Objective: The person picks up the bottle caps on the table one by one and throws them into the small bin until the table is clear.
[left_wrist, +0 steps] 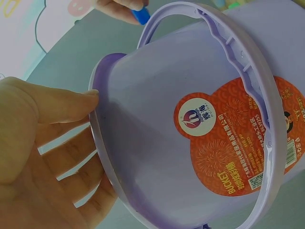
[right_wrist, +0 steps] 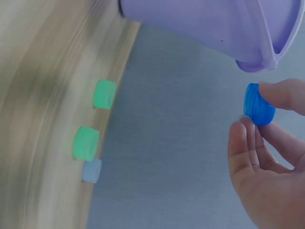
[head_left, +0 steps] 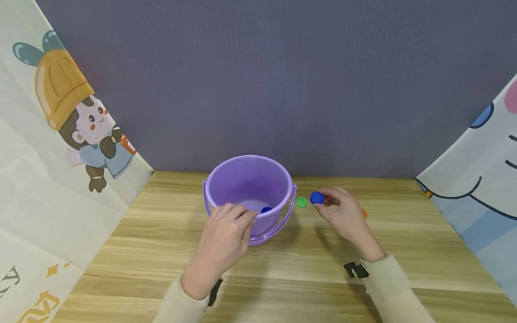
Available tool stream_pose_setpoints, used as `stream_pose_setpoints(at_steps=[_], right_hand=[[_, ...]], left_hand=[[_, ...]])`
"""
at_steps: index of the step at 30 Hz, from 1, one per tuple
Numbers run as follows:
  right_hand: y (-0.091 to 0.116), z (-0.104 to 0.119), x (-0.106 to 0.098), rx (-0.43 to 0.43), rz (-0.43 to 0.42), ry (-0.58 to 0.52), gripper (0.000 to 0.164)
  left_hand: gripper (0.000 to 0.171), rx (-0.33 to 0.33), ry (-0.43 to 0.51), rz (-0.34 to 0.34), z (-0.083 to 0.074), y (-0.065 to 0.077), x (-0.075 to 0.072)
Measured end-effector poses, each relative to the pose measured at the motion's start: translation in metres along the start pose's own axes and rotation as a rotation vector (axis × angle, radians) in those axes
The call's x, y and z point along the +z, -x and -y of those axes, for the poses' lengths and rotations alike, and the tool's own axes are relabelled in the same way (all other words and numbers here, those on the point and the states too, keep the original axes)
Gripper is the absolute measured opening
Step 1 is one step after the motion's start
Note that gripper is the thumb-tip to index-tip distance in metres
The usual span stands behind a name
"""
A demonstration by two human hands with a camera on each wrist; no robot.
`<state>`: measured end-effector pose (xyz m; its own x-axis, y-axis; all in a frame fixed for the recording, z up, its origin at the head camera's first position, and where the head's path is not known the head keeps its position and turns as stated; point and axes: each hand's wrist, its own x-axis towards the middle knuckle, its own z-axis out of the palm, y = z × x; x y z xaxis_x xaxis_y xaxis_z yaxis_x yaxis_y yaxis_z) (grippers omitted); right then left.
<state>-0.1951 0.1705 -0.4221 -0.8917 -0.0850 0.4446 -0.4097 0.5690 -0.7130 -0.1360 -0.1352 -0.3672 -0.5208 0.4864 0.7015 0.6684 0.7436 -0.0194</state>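
A purple bucket [head_left: 250, 177] stands upright on the wooden table in the head view. My left hand [head_left: 226, 231] holds its near rim, thumb [left_wrist: 71, 102] on the outside and the other fingers on the inner side. To the right of the bucket, my right hand [head_left: 344, 215] pinches a blue bottle cap [head_left: 317, 198] between thumb and fingertips, above the table. Another blue cap [head_left: 266, 209] lies on the bucket's floor, partly hidden by the rim. A green cap [head_left: 301, 202] rests on the table between bucket and right hand.
Behind the right hand, an orange piece [head_left: 364, 213] is mostly hidden. The right wrist view shows two green caps, one nearer [right_wrist: 86, 143], plus a pale blue cap [right_wrist: 92, 171]. The bucket's handle [head_left: 288, 215] hangs down in front. A grey-blue panel [head_left: 258, 89] backs the table.
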Motion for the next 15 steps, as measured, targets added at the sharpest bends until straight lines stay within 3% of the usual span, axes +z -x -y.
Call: stream_pose_setpoints(at_steps=[15], right_hand=[[-0.001,0.027,-0.002,-0.038,-0.074,-0.100,0.037]], left_hand=[[0.018,0.001,0.003,0.002,0.000,0.000,0.000]])
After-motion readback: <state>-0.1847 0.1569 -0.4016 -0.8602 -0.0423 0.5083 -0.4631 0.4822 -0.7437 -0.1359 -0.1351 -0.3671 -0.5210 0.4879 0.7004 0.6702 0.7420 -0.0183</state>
